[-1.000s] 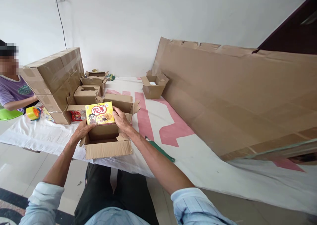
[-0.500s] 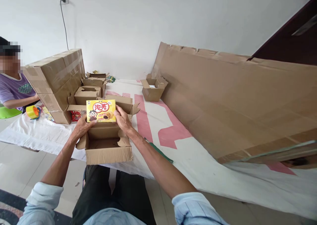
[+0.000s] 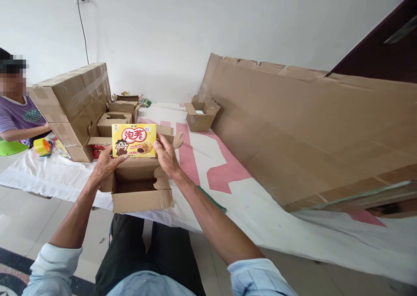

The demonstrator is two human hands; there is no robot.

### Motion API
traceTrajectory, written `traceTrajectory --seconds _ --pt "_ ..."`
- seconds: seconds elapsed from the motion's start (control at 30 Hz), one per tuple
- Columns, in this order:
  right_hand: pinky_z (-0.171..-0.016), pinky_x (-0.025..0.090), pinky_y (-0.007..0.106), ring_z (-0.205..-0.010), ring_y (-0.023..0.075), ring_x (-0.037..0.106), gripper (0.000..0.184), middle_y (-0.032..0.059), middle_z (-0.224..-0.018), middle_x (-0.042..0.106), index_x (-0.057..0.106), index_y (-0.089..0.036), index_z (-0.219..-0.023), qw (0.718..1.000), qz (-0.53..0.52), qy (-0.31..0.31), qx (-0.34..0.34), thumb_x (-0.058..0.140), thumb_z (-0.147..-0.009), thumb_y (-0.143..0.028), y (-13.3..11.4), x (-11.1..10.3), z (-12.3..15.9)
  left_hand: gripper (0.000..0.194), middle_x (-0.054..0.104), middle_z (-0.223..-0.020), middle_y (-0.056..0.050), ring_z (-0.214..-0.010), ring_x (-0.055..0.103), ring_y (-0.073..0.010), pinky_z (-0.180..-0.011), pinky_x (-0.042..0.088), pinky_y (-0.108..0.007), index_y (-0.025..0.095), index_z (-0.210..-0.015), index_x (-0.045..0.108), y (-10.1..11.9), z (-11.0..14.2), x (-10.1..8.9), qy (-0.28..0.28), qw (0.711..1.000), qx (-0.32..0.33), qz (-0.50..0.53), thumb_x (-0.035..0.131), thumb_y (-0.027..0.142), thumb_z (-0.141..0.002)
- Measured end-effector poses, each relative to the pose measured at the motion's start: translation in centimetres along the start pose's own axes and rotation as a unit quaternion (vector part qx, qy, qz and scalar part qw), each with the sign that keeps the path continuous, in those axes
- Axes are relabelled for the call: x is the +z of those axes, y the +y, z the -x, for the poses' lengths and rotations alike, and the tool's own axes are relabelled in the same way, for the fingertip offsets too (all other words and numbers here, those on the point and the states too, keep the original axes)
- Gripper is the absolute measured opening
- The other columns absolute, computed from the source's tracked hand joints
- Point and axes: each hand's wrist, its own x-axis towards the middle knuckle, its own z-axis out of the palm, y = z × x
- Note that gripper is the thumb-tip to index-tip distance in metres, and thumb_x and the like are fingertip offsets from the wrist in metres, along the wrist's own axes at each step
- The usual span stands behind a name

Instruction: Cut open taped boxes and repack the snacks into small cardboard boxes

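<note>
Between my two hands I hold a yellow snack box [image 3: 135,140] printed with a cartoon figure and a filled puff, its front facing me. My left hand [image 3: 107,165] grips the lower left corner, thumb on the front. My right hand [image 3: 167,156] is closed on the right edge, thumb also in front. Just below and nearer to me stands an open cardboard carton [image 3: 142,201] with its flaps up; nothing shows inside. Behind the snack box another open carton [image 3: 166,131] is partly covered. Red packaging [image 3: 98,150] peeks out left of my left hand.
Taped cartons [image 3: 73,100] are stacked at left, with open cartons [image 3: 114,118] beside them. A small carton [image 3: 200,118] stands farther back. A large cardboard sheet [image 3: 293,131] leans on the right. A tape dispenser [image 3: 43,147] lies near a person in purple [image 3: 19,118].
The snack box has come up slightly and looks larger, held closer to me. Both hands have stayed on it, the right one shifting a little to the right.
</note>
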Motion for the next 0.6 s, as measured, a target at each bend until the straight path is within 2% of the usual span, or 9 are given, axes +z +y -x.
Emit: traceTrajectory --seconds 0.13,0.3,0.5,0.6 --pt "-0.119 0.062 0.054 -0.147 0.036 0.067 0.078 0.007 -0.154 0.075 0.058 -0.032 -0.167 1.0 -0.009 0.001 0.0 0.067 -0.1 -0.071 -0.5 -0.1 0.4 0.073 0.086 -0.124 -0.012 -0.12 0.078 -0.0379 -0.104 0.063 -0.046 0.02 -0.122 0.082 0.4 0.3 -0.1 0.002 1.0 0.001 0.025 0.102 0.065 -0.069" --pt "-0.118 0.063 0.052 -0.15 0.035 0.065 0.077 0.0075 -0.156 0.074 0.063 -0.03 -0.162 1.0 -0.001 0.007 -0.011 0.064 -0.1 -0.076 -0.3 -0.3 0.4 0.076 0.086 -0.128 -0.012 -0.122 0.077 -0.0382 -0.107 0.062 -0.047 0.02 -0.127 0.081 0.1 0.4 0.2 -0.001 0.998 0.009 0.062 0.103 0.065 -0.069" --pt "-0.092 0.073 0.047 -0.132 0.0351 0.075 0.082 0.008 -0.149 0.077 0.062 -0.031 -0.16 0.998 -0.044 -0.015 0.052 0.062 -0.096 -0.083 1.5 -0.4 0.2 0.063 0.085 -0.129 -0.011 -0.129 0.076 -0.0396 -0.114 0.059 -0.049 0.021 -0.126 0.083 0.0 0.9 0.4 -0.034 0.996 -0.012 0.082 0.097 0.062 -0.08" --pt "-0.101 0.07 0.048 -0.135 0.0346 0.074 0.086 0.0084 -0.151 0.076 0.061 -0.031 -0.159 0.997 -0.035 -0.031 0.065 0.063 -0.094 -0.088 2.3 -0.6 0.4 0.06 0.084 -0.132 -0.011 -0.133 0.074 -0.0411 -0.117 0.058 -0.05 0.021 -0.127 0.084 0.0 1.4 0.2 -0.046 0.997 -0.021 0.058 0.094 0.06 -0.083"
